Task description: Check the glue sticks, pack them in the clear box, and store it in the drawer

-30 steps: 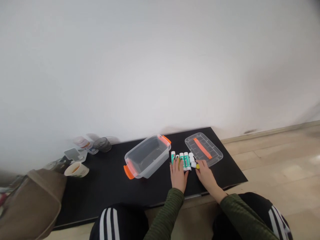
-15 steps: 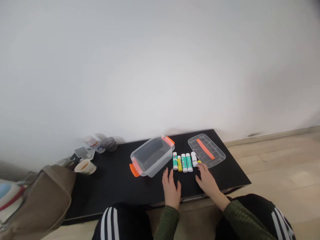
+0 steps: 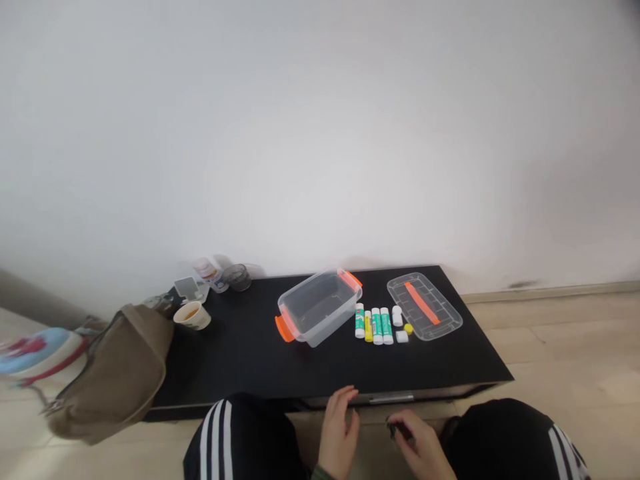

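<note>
My left hand (image 3: 339, 432) is in front of the table's near edge, fingers stretched and thumb apart, holding nothing. To its right, my right hand (image 3: 420, 443) has curled fingers; a small dark thing shows at the fingertips, too unclear to name. Both hands are apart from the glue sticks. On the black table (image 3: 240, 363), green-and-white glue sticks (image 3: 377, 327) and a yellow one (image 3: 369, 327) lie side by side. White caps (image 3: 402, 337) and a yellow cap (image 3: 409, 329) are beside them. Left of these stands an uncovered clear plastic box (image 3: 325, 327) with orange latches.
The box's clear lid (image 3: 445, 303) with its orange handle lies on the right. A paper cup (image 3: 193, 316) with brown liquid, a bottle (image 3: 211, 275), a dark round container (image 3: 237, 277) and a brown bag (image 3: 117, 367) are at left. A white wall rises behind.
Both hands have drawn back from the glue sticks and caps to the table's front edge. My right hand's fingers have curled in. The whole view has shifted slightly.
</note>
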Available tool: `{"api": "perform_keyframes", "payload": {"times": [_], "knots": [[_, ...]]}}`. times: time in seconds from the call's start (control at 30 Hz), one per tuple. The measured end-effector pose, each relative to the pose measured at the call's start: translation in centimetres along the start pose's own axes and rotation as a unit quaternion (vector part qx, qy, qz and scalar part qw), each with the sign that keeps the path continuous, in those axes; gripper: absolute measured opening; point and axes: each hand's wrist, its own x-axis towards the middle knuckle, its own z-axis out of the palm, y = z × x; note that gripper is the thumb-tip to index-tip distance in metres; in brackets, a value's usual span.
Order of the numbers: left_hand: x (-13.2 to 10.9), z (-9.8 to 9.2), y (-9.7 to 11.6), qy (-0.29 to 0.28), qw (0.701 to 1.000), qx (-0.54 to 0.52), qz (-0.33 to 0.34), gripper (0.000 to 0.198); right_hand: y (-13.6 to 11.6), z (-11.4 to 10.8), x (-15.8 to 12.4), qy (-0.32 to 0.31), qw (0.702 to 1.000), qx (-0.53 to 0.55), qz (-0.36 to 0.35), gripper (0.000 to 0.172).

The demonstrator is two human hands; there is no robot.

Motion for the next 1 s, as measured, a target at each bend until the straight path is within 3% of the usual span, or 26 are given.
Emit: {"api": "perform_keyframes", "payload": {"times": [0.13, 0.27, 0.33, 0.43, 0.53, 0.6, 0.73, 0.87, 1.0], "knots": [[-2.2, 1.3, 1.8, -0.091, 0.991, -0.047, -0.081, 0.032, -0.8, 1.8, -2.5, -0.066, 0.998, -0.004, 0.017, 0.02], [-3.0, 1.8, 2.3, -0.189, 0.974, -0.01, -0.12, 0.043, -1.9, 1.0, -2.5, -0.114, 0.993, -0.009, 0.006, 0.022], [-2.7, 1.7, 2.4, -0.189, 0.976, 0.038, -0.1, 0.038, -1.8, -0.2, -1.2, -0.079, 0.997, -0.005, 0.015, 0.024], [-1.3, 1.2, 2.9, -0.153, 0.982, 0.091, -0.058, 0.026, -0.6, -2.5, 2.2, 0.07, 0.994, -0.037, 0.075, 0.03], [0.4, 0.8, 3.9, -0.127, 0.987, 0.095, -0.015, 0.022, 0.7, -4.0, 6.4, 0.197, 0.969, -0.098, 0.109, 0.043], [1.3, 0.7, 4.6, -0.124, 0.988, 0.088, 0.011, 0.022, 1.5, -4.2, 8.8, 0.216, 0.96, -0.134, 0.119, 0.045], [1.7, 0.8, 5.4, -0.131, 0.988, 0.063, 0.046, 0.022, 3.1, -3.9, 11.7, 0.186, 0.955, -0.214, 0.089, 0.032], [0.7, 1.0, 4.7, -0.131, 0.99, 0.044, 0.034, 0.023, 4.7, -4.0, 12.3, 0.213, 0.946, -0.244, -0.007, 0.031], [-0.3, 1.5, 4.0, -0.129, 0.991, 0.041, 0.014, 0.023, 5.2, -3.8, 11.8, 0.229, 0.944, -0.233, -0.046, 0.031]]}}
